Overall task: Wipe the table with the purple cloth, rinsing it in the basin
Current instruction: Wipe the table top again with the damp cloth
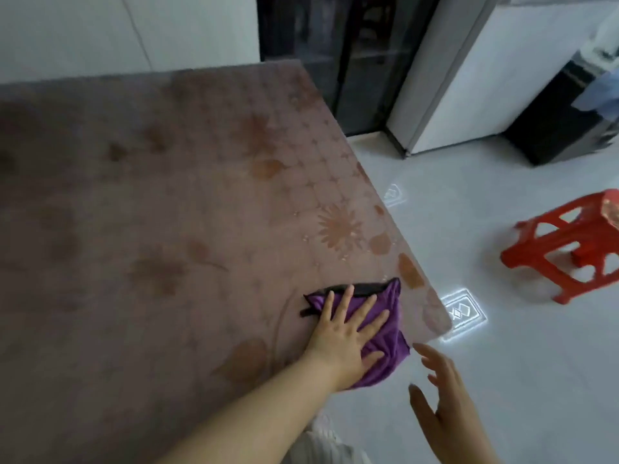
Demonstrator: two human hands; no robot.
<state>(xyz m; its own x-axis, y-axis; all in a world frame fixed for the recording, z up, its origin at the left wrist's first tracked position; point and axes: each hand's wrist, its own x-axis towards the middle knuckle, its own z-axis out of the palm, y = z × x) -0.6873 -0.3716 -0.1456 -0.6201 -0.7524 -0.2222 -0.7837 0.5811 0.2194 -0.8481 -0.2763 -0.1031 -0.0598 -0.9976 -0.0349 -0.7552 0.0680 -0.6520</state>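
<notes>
The purple cloth (pixel 390 333), with a dark edge along its far side, lies crumpled near the table's right front corner. My left hand (pixel 345 333) presses flat on top of it, fingers spread, thumb toward the table edge. The table (pixel 167 202) has a brownish flower-patterned cover; small water drops show near its right edge. My right hand (pixel 442 393) hovers just off the table's corner, over the floor, palm turned inward, fingers apart and holding nothing. No basin is in view.
A red plastic stool (pixel 566 252) stands on the pale tiled floor (pixel 469 229) to the right. Behind the table are a dark glass door (pixel 351 61), a white cabinet (pixel 452 78) and a black box-like object (pixel 552 125).
</notes>
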